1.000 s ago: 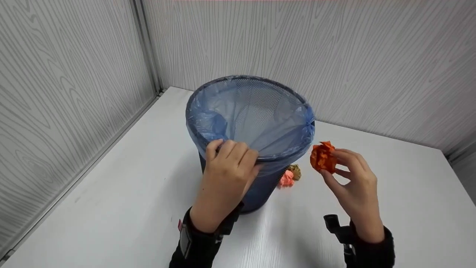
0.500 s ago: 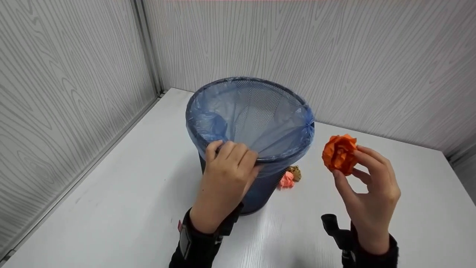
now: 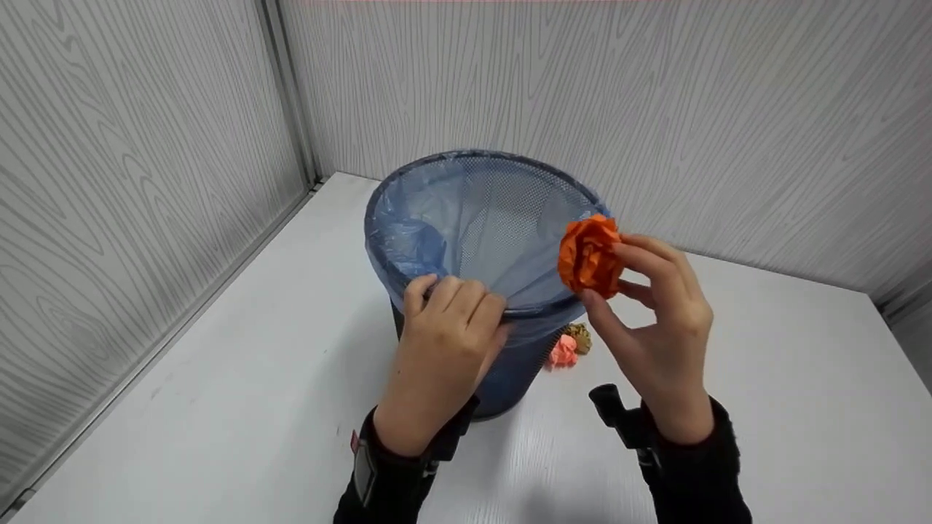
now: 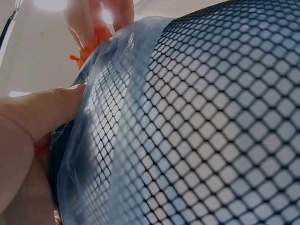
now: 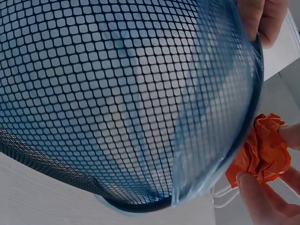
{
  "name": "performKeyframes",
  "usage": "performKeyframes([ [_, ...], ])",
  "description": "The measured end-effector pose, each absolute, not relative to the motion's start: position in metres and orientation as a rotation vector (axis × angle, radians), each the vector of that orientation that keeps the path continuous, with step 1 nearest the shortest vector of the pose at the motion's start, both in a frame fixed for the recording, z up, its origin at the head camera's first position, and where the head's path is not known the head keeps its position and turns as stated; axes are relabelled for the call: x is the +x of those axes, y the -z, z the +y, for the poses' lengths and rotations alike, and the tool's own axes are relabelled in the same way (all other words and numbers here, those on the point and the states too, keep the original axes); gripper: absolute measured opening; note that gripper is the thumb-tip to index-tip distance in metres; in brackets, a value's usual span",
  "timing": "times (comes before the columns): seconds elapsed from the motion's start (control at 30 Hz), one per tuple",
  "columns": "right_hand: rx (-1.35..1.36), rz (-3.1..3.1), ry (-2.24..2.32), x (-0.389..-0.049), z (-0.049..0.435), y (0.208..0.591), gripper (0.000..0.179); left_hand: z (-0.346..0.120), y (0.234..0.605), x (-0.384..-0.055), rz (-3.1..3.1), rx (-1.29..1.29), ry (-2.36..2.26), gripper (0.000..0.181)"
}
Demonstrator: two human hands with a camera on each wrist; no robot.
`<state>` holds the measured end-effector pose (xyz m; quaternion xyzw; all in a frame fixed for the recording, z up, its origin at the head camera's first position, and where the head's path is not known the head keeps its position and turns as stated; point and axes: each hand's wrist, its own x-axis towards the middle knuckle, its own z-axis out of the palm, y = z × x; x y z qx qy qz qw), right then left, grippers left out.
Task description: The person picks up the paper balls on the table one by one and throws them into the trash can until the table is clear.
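Note:
A dark mesh wastebasket (image 3: 502, 378), lined with a blue plastic bag (image 3: 502, 218), stands on the white table. My left hand (image 3: 448, 342) grips its near rim, fingers over the bag's edge; in the left wrist view the thumb (image 4: 61, 101) presses the outside of the liner. At the basket's right rim, my right hand (image 3: 659, 320) pinches a crumpled orange paper ball (image 3: 590, 256) between thumb and fingers. That ball overlaps the rim in the head view, and the right wrist view shows the paper ball (image 5: 265, 152) right by the rim, partly behind it.
Beside the basket's base on the right lie a crumpled pink paper ball (image 3: 563, 352) and a crumpled brown-gold one (image 3: 580, 338). Grey wood-patterned panels (image 3: 582, 94) close off the back and the left side of the white table (image 3: 240, 407).
My right hand first drew the orange paper ball to the right, away from the basket, then brought it left and up to the rim. The left hand has kept its grip on the rim.

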<state>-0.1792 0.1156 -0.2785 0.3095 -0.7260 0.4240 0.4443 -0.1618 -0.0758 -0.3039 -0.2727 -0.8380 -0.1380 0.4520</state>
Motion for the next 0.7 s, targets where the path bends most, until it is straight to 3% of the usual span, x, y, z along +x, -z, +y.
performKeyframes([
  [0.3,0.769,-1.872,-1.025,-0.183,0.107,0.282,0.047,-0.076,0.304,-0.162,-2.074,-0.675,0.327,0.024],
  [0.57,0.737,-1.814,-1.073,-0.182,0.109,0.288,0.041,-0.076,0.304,-0.162,-2.065,-0.676,0.341,0.025],
  [0.7,0.738,-1.758,-1.09,-0.182,0.114,0.296,0.03,-0.076,0.304,-0.163,-2.057,-0.675,0.341,0.026],
])
